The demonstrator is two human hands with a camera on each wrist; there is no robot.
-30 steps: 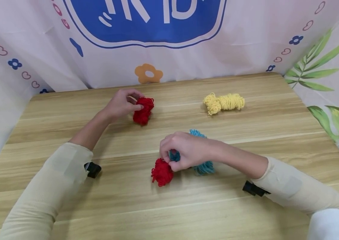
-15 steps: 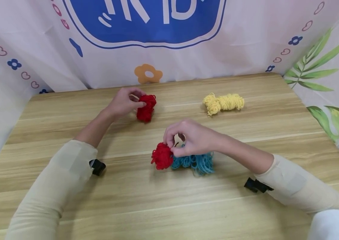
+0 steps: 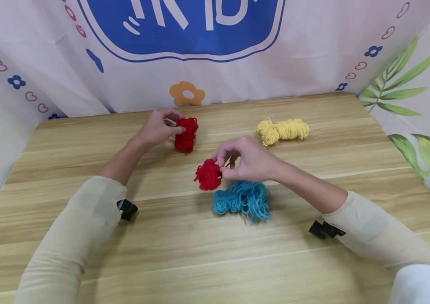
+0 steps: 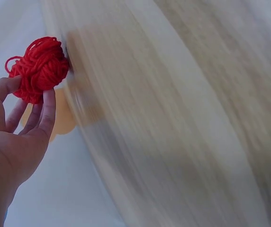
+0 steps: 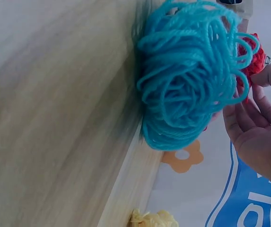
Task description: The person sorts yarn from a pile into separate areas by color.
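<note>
Near the back of the table, my left hand [image 3: 159, 129] holds a red yarn bundle [image 3: 186, 135] between thumb and fingers. In the left wrist view the same red yarn [image 4: 40, 68] shows as a loopy bundle at the fingertips. My right hand [image 3: 248, 158] pinches a second, rounder red yarn bundle [image 3: 209, 175] over the middle of the table. Just in front of that hand lies a light blue yarn skein [image 3: 243, 199], loose loops at its right end. It partly hides the right hand's red yarn [image 5: 255, 56] in the right wrist view.
A yellow yarn skein [image 3: 289, 129] lies at the back right, behind the right hand. The wooden table [image 3: 200, 261] ends at a white printed cloth [image 3: 131, 84] hanging along its back edge.
My right hand has lifted its red yarn bundle away from the blue skein, up and toward the back, uncovering the blue yarn. The left hand's red bundle has shifted slightly back and right.
</note>
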